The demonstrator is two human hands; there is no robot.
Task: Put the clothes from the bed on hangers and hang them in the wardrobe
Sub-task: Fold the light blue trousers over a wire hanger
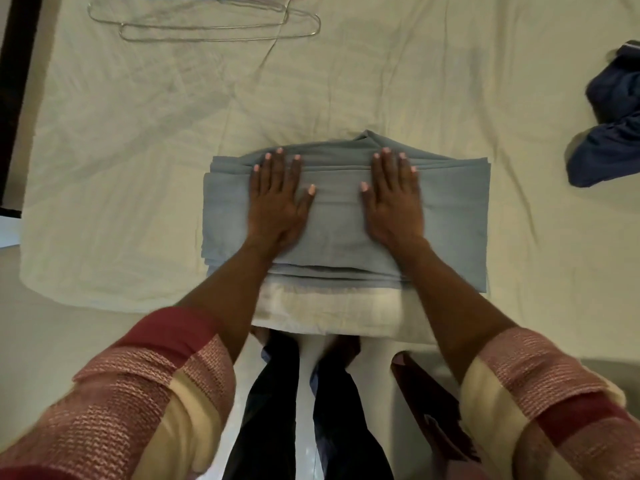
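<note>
Left hand (277, 199) and right hand (393, 199) press flat, fingers straight and spread, on folded grey-blue cloth garment (339, 244) at bed's (138, 168) near edge; smooth outward evenly before fetching 1 far-left wire hanger (214, 29).

1. A cream bedsheet (381, 81), wrinkled, spreads out beyond the hands and to both sides of them.
2. Pale floor (52, 341) lies nearer than the hands, at the left.
3. A dark vertical strip (14, 81) stands far left of the hands.
</note>
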